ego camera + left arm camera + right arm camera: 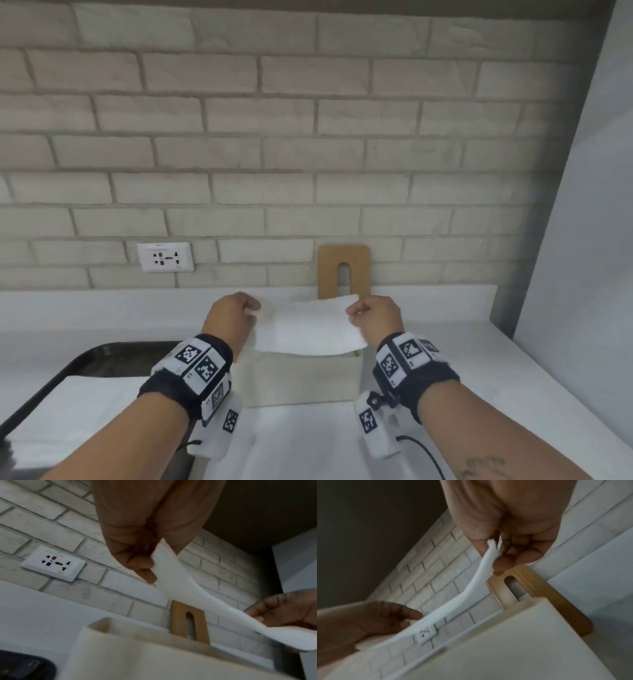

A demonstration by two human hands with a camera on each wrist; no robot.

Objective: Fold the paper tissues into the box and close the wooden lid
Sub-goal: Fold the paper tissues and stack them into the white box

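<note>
Nearest the person, at the lower left of the head view, a dark tray (92, 356) sits on the white table (445, 370) and carries a flat stack of white tissues (75, 407). Both forearms wear black wrist bands with printed markers and small white camera housings.

Just beyond the wrists stands the cream box (301, 380), open at the top. Above its opening, a single white tissue (305, 325) is stretched flat between the two hands, sagging slightly in the middle. The left hand (229, 315) pinches the tissue's left edge: in the left wrist view its fingers (142, 566) are curled under the sheet with the thumb on top. The right hand (376, 317) pinches the right edge in the same way; in the right wrist view its fingers (513, 559) close on a corner of the sheet against the thumb.

Behind the box, the wooden lid (343, 270), with its rounded slot, stands upright and leans against the pale brick wall (308, 137), off the box. Further left on the wall is a white power socket (165, 257). A plain grey panel (582, 240) bounds the table on the right.
</note>
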